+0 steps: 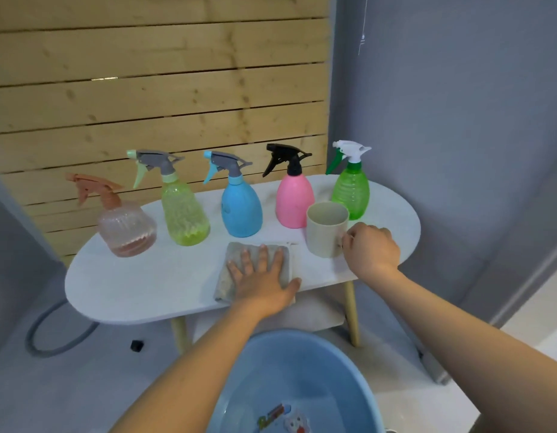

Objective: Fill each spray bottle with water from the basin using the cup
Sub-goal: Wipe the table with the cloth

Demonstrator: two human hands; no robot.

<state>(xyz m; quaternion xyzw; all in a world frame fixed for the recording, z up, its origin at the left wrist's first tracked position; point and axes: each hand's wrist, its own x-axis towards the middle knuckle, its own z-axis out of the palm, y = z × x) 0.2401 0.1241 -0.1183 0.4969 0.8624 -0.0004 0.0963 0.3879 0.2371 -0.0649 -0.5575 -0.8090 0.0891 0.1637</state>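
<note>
Right now the right hand [371, 246] is curled round the handle side of the beige cup [327, 229], fingers closed on it, w/ the cup upright near the table's [145, 285] right end, close to the front edge. Handle itself is hidden behind the knuckles, so exact finger placement can't be told. Cup looks empty, mouth up, prob. gripped that way so it can go straight down to scoop.

Left hand [261, 276] lies flat, fingers straight and spread, pressing a grey cloth [239, 254] at the front edge, about mid-table. Judging by that, the cloth is kept there for drips (or wiping spills), and the palm pins it so it doesn't slide.

Behind, along the back edge, five spray bottles stand upright in a row, triggers all on: peach clear bottle [127, 229] at the left end, then yellow-green bottle [185, 214], blue bottle [241, 210], pink bottle [294, 201], green bottle [350, 192] nearest the right end, just behind the cup. Lined up w/ gaps between, likely so each can be taken in turn. The peach one seems to hold a little liquid at the bottom; the rest can't be judged.

Blue basin [302, 364] sits on the floor below the front edge, near the person, w/ water in it, so a short dip from table to basin.
</note>
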